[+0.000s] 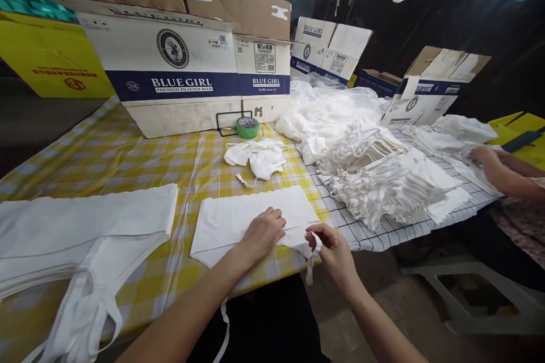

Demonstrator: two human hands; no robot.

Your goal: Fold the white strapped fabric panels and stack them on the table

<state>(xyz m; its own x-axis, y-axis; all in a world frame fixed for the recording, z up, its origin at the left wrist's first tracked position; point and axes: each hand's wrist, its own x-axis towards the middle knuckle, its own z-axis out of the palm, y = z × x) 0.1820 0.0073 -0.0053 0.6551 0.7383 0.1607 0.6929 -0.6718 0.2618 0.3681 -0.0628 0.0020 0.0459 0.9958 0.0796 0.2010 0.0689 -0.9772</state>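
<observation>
— One white cloth piece lies flat at the near edge of the table, right in front of the person; its long axis runs left to right, straight edge away, tapered edge toward the body.

— And the hands?

— The left hand lies spread, palm down, on the cloth's near middle, pressing it; the right hand sits just off the cloth's right corner, fingers pinched on the white strap that hangs over the table edge (so the right is the nearer one to that corner).

— What lies around it?

— To the left, a stack of folded white pieces with straps trailing; behind, a small crumpled bundle and a green tape roll; to the right, a large heap of white pieces on a checked cloth; beyond, the beer cartons; at far right another person's hand rests on the heap.
</observation>
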